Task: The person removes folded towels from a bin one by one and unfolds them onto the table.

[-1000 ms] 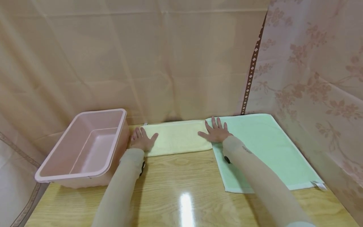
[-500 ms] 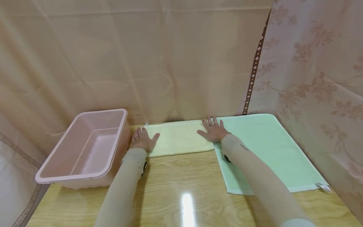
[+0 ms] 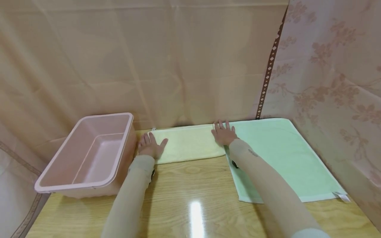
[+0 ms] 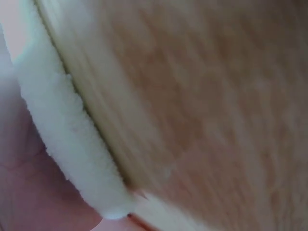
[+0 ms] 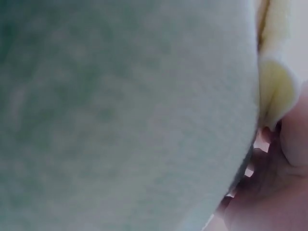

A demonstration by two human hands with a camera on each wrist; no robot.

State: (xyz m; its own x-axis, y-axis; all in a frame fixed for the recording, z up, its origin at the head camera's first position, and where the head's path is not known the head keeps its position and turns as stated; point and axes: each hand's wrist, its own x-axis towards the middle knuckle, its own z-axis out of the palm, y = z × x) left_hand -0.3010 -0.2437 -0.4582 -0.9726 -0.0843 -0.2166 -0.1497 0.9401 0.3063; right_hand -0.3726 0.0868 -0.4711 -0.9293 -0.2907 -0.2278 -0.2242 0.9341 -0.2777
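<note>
A folded pale-yellow towel (image 3: 187,143) lies lengthwise on the table along the curtain. My left hand (image 3: 149,147) rests at its left end, fingers straight and thumb spread onto the cloth. At the other end my right hand (image 3: 224,135) touches the yellow towel, its fingers extended toward the curtain and its thumb drawn closer to them. Under and beside that hand a mint-green towel (image 3: 282,158) is spread flat. In the left wrist view the towel's thick edge (image 4: 72,130) sits beside the palm; the right wrist view shows the yellow fold (image 5: 276,91) near the thumb.
A pink plastic basin (image 3: 123,148) stands left of my left hand, with its interior visible. The wooden table (image 3: 175,188) extends in front of the towels. Beige curtain (image 3: 178,66) hangs behind, and floral curtain (image 3: 336,76) on the right.
My right hand's thumb has moved from spread out over the yellow towel to close beside its fingers, and that hand has shifted slightly. The left hand stays in place.
</note>
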